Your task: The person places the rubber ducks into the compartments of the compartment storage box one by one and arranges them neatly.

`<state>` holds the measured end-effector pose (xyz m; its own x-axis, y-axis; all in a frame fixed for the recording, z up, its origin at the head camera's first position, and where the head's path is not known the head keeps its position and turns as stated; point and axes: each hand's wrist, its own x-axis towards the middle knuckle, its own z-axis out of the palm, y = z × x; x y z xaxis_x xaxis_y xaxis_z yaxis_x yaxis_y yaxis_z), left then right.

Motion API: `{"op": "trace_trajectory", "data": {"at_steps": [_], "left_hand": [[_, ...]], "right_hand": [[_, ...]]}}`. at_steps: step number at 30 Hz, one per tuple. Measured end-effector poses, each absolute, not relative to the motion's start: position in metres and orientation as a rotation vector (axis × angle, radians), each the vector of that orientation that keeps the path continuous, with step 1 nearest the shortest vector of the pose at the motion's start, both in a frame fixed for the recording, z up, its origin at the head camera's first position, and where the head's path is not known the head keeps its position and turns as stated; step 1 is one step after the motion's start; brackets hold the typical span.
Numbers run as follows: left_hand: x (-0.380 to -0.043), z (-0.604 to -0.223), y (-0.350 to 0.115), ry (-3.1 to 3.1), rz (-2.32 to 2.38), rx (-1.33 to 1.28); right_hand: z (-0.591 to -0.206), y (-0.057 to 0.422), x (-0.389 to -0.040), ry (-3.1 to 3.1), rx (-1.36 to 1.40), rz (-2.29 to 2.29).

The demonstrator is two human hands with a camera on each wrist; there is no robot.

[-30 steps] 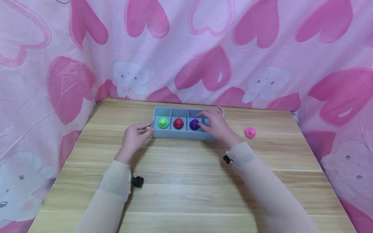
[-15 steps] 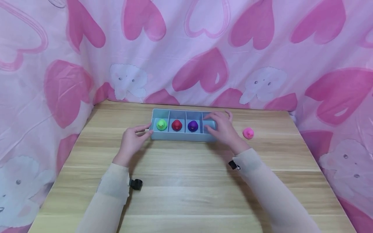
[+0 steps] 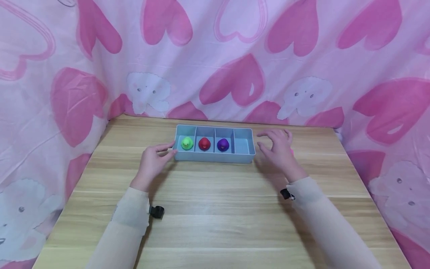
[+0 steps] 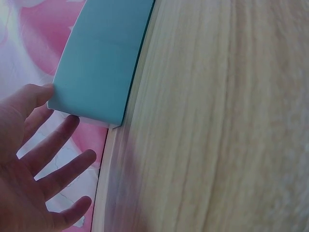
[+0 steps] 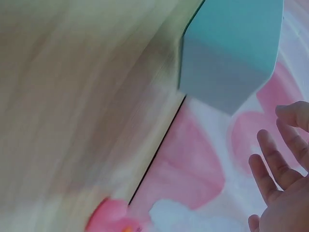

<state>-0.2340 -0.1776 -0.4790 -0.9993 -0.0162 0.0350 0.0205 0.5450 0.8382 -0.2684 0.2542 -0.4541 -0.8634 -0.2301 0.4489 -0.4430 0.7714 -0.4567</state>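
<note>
A blue-grey box (image 3: 215, 157) with several compartments in a row stands on the table. From left to right it holds a green toy duck (image 3: 186, 143), a red toy duck (image 3: 204, 144) and a purple toy duck (image 3: 223, 144); the rightmost compartment is bare. My left hand (image 3: 152, 160) touches the box's left end with thumb and fingertips, its other fingers spread in the left wrist view. Just right of the box, my right hand (image 3: 279, 151) is in the air with nothing between thumb and fingers. It mostly hides a pink toy duck (image 5: 116, 217), seen partly in the right wrist view.
The wooden table (image 3: 208, 216) ends at a pink heart-patterned curtain (image 3: 231, 67) behind and on both sides. A small black camera (image 3: 156, 212) sits at the left cuff, another black camera (image 3: 286, 194) at the right cuff.
My right hand has let go of the purple duck in the third compartment and moved right, out of the box, toward the pink duck. My left hand stays at the box's left end.
</note>
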Motion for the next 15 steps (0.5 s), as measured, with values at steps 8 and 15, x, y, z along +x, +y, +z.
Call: {"op": "trace_trajectory", "data": {"at_steps": [8,15], "left_hand": [[-0.235,-0.478,-0.178,-2.735,-1.495,0.002],[-0.234,-0.479,-0.177,-2.739,-1.499,0.018]], "right_hand": [[-0.462,0.297,-0.258,-2.639,0.378,0.770],[-0.463,0.325,-0.251,-2.652,0.326,0.734]]}}
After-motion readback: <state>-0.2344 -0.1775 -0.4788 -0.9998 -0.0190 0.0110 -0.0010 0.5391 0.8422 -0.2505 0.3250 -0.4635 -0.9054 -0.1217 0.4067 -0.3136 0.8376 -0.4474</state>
